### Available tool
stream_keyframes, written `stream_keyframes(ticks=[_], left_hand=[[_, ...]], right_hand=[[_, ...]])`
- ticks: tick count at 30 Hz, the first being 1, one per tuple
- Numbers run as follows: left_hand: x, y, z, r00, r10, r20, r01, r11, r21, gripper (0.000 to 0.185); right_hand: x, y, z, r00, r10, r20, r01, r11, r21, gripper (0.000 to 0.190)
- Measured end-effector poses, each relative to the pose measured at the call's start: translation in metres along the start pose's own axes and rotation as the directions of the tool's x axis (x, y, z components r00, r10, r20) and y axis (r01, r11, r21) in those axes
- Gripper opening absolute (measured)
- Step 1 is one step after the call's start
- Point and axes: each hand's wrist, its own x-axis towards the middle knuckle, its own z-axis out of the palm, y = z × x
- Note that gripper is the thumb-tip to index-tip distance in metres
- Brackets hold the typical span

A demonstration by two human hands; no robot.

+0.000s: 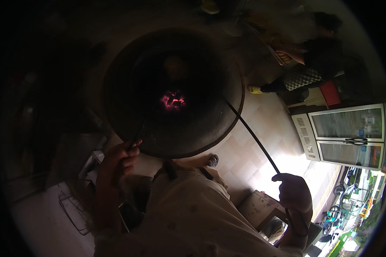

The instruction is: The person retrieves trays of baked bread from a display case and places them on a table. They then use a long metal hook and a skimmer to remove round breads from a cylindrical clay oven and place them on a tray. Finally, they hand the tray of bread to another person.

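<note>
Before me stands a large round oven with a wide, dark mouth. Deep inside it, several coals glow pink-red. A dim brownish patch shows beyond the coals, too dark to name. My right hand grips a long dark metal rod, which slants over the oven's rim and fades into the shadow inside. Left of the oven's near edge, my left hand is closed around a thinner dark rod. This rod points into the oven mouth, and its far end is lost in the dark.
A person's hand holds the edge of a long flat object at upper right. A glass-door refrigerator stands at right, near the bright street side with motorbikes. A box lies at lower right. A wire rack rests on a pale surface at lower left.
</note>
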Motion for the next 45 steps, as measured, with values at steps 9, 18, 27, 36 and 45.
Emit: stream_keyframes(ticks=[9,18,27,36,45], left_hand=[[-0.085,-0.091,0.145,0.973,0.130,-0.189,-0.154,0.981,-0.117,0.043],[-0.131,-0.162,0.231,0.919,0.301,0.254,-0.040,0.713,-0.700,0.059],[-0.112,-0.126,0.303,0.912,0.369,0.179,-0.233,0.826,-0.513,0.060],[0.008,-0.049,0.329,0.895,0.374,0.241,-0.245,0.866,-0.435,0.074],[0.205,0.050,0.358,0.921,0.172,0.349,-0.062,0.950,-0.306,0.054]], right_hand=[[-0.069,-0.008,-0.112,0.999,0.012,-0.031,-0.018,0.980,-0.200,0.026],[-0.096,-0.012,-0.204,0.997,-0.074,-0.021,0.064,0.945,-0.320,0.025],[-0.080,-0.019,-0.260,0.989,-0.113,0.100,0.102,0.989,0.108,0.022],[-0.074,-0.041,-0.305,0.985,-0.016,-0.172,0.005,0.998,-0.067,0.022],[-0.017,-0.091,-0.340,0.994,-0.051,-0.097,0.055,0.998,0.038,0.032]])
